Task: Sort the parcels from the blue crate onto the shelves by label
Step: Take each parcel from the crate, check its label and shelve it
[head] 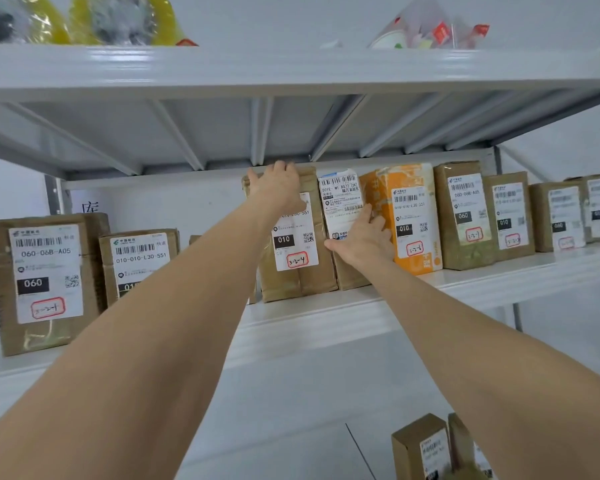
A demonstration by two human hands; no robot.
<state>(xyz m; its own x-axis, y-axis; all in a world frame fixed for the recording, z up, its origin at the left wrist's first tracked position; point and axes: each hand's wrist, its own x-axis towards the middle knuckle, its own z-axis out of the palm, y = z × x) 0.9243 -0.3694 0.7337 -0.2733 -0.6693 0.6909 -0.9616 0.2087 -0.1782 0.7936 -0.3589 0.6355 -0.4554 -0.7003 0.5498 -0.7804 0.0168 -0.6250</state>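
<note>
Gripping a brown paper-wrapped parcel [297,278] with my left hand [278,188], right hand [361,237] flat against a white-labelled parcel [340,202].

Indoors, white metal shelving [326,327] fills view; ribbed underside of upper shelf [222,126] at 12 o'clock; plain white wall [187,202] behind, even light.

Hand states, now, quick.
Left hand: grips the top of the 3-2-4 parcel.
Right hand: open, fingers flat against the white-label parcel.
</note>
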